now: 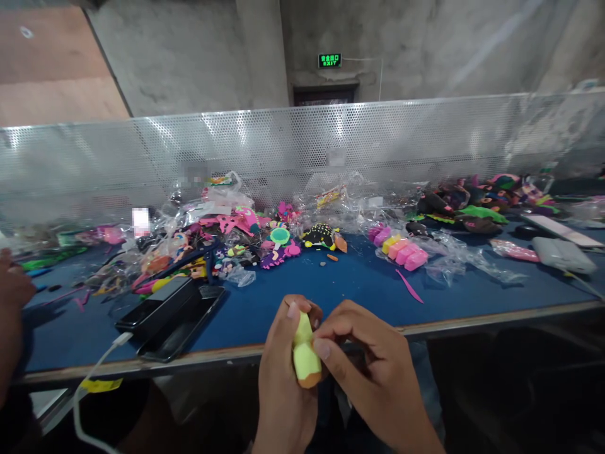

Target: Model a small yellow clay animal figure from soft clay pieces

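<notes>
Just in front of the table edge, my left hand [283, 372] is closed round a pale yellow-green piece of what looks like modelling clay [306, 360]. The piece is upright, narrower in its middle, with an orange-brown bottom end. My right hand [378, 372] meets it from the right, thumb and forefinger pinched against its side near the narrow part. The other right fingers are curled and partly hidden. On the table beyond lie a black dotted clay figure [319, 236] and some small orange-brown crumbs [332, 257].
Clay figures and plastic bags [236, 221] are heaped along the perforated metal screen [265, 151]. Pink and yellow blocks [407, 253] and a pink strip [409, 287] lie right. A black device with cable [158, 302] stands left. Another person's hand [14, 284] is at far left.
</notes>
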{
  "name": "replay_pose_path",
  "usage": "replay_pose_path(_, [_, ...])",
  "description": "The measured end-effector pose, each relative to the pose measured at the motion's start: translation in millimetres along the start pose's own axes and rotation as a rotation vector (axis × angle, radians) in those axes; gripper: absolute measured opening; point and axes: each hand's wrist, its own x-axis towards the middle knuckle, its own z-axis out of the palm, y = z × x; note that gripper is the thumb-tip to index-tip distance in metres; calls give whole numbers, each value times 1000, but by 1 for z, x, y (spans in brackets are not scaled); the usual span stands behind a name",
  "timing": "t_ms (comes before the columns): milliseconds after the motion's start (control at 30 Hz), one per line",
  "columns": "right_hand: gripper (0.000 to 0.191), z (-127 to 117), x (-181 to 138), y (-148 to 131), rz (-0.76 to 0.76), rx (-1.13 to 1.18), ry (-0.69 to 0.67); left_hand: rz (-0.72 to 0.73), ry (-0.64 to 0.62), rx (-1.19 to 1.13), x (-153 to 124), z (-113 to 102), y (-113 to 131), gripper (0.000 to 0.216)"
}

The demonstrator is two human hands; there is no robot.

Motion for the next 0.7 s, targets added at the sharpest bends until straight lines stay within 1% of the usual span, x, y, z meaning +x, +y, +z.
replay_pose_path(133, [9, 2, 1, -1, 36, 21, -18, 13, 13, 1, 1, 0, 1, 27])
replay_pose_path(233, [12, 2, 1, 1, 71, 86, 3, -46, 26, -8, 2, 0, 2, 29])
replay_pose_path(333, [12, 3, 1, 2, 93, 88, 13, -75, 48, -13, 3, -1, 1, 30])
replay_pose_path(467, [10, 3, 1, 1, 68, 15, -7, -53, 87, -15, 5, -1, -1, 31])
replay_pose_path(567, [10, 4, 1, 2, 45, -20, -10, -37, 88, -13, 6, 0, -2, 30])
replay_pose_path(700, [13, 1, 1, 8, 35, 25, 30, -63, 69, -21, 8, 1, -1, 30])
